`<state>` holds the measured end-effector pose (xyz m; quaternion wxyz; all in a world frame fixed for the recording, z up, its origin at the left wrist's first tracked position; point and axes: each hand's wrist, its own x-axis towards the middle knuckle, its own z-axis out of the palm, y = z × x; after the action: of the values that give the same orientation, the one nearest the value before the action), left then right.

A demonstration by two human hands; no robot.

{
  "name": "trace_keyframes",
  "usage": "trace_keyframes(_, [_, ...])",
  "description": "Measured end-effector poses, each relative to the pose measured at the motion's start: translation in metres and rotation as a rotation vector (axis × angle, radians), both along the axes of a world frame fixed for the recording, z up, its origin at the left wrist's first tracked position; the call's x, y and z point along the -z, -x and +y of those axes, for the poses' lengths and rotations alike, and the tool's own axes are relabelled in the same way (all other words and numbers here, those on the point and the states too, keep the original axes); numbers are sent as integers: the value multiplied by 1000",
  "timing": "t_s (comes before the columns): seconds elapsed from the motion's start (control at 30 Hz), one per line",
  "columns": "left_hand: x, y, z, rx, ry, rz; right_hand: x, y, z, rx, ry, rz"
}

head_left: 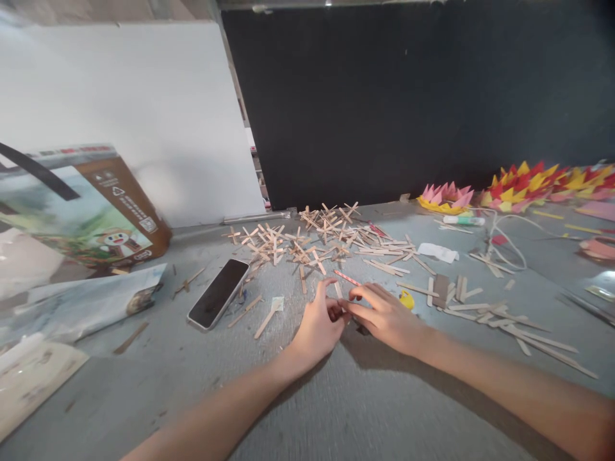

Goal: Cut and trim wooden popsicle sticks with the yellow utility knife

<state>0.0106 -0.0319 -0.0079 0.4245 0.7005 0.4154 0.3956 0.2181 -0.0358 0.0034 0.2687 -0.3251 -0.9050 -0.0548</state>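
My left hand (319, 323) and my right hand (382, 317) meet at the fingertips, low over the grey table. Both are closed, pinching a small wooden craft stick (338, 291) whose upper end pokes out between them. The left index finger is bent and raised; the fingertips hide the stick's lower part. Just beyond the right fingers lies a red-and-white patterned pencil (346, 278). A small dark object (362, 330) shows under the right palm, too hidden to name. Next to the right hand is a yellow object (406, 299), perhaps a tape roll.
Crossed craft sticks (307, 240) are heaped ahead, and loose sticks (500, 317) lie to the right. A phone (219, 294) rests at left near a printed bag (120, 211). Paper crowns (444, 197), a glue stick (464, 220) and a white cable (516, 256) lie far right.
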Motion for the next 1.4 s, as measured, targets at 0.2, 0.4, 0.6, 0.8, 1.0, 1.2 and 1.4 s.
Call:
trace_keyframes(0.2, [0,1,0,-2,11,22,8,-7,7,-67,67,68])
trace_keyframes(0.4, [-4,1,-1,1,4,65,7,-7,5,-78,106,83])
trace_keyframes(0.6, [-7,2,-1,-4,-30,96,4,-2,6,-92,125,149])
trace_keyframes(0.8, [-6,2,-2,6,-30,112,1,3,11,-78,227,178])
trace_keyframes(1.0, [-8,2,-4,11,-19,122,2,9,8,4,194,92])
trace_keyframes(1.2, [-8,2,-4,11,-14,121,6,14,5,73,143,-18])
trace_keyframes(1.4, [-5,2,-2,11,-28,99,9,15,4,97,163,-64])
